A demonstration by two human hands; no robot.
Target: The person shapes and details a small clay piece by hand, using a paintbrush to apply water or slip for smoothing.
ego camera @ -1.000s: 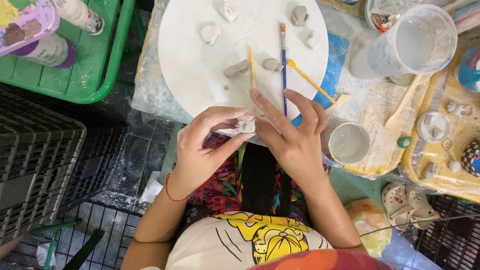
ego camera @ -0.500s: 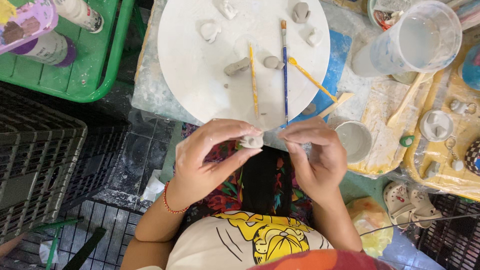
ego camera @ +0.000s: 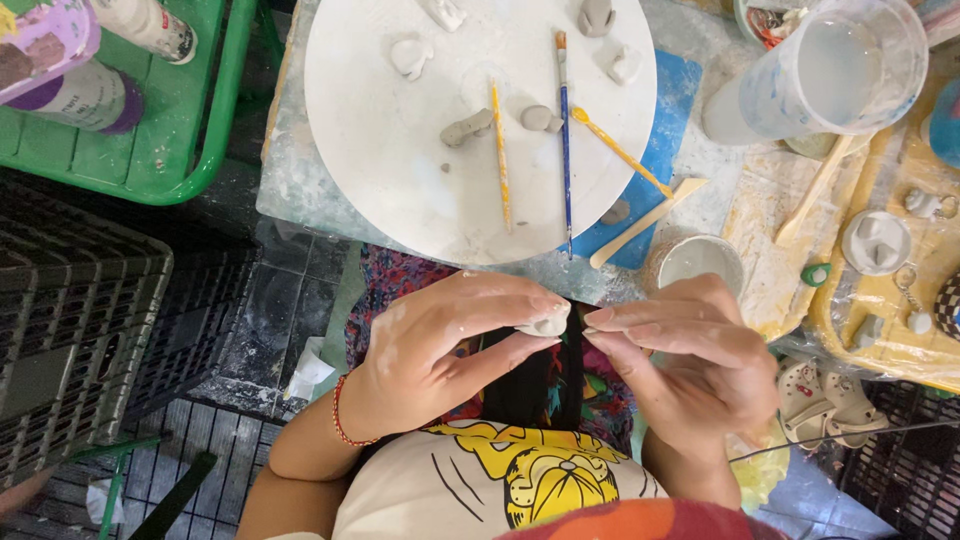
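- The left hand (ego camera: 440,350) pinches a small pale clay piece (ego camera: 548,322) between thumb and fingers, holding it in the air over the lap, below the near edge of the round white board (ego camera: 400,160).
- The clay piece is a small lump, a little wider than tall; its long axis runs roughly left to right, with its free end toward the right hand. Most of it is hidden by the fingers, so its finer shape cannot be told.
- The right hand (ego camera: 690,360) is loosely curled, its fingertips (ego camera: 600,318) just beside the clay's right end; whether they touch it cannot be told. It grips nothing that shows.
- Both hands are smeared with pale clay; a red bracelet (ego camera: 338,410) sits on the left wrist.
- On the board lie several small clay shapes and three brushes: a yellow brush (ego camera: 500,155) and a blue brush (ego camera: 565,140) lying roughly up and down the picture, side by side, and an orange-handled brush (ego camera: 620,152) lying aslant over the board's right edge.
- A wooden tool (ego camera: 645,222) lies slanted on a blue mat (ego camera: 668,110) right of the board, near a small cup (ego camera: 698,262).
- A clear jug (ego camera: 820,75) of cloudy water stands at top right.
- A green crate (ego camera: 170,130) with paint bottles (ego camera: 85,98) sits at top left.
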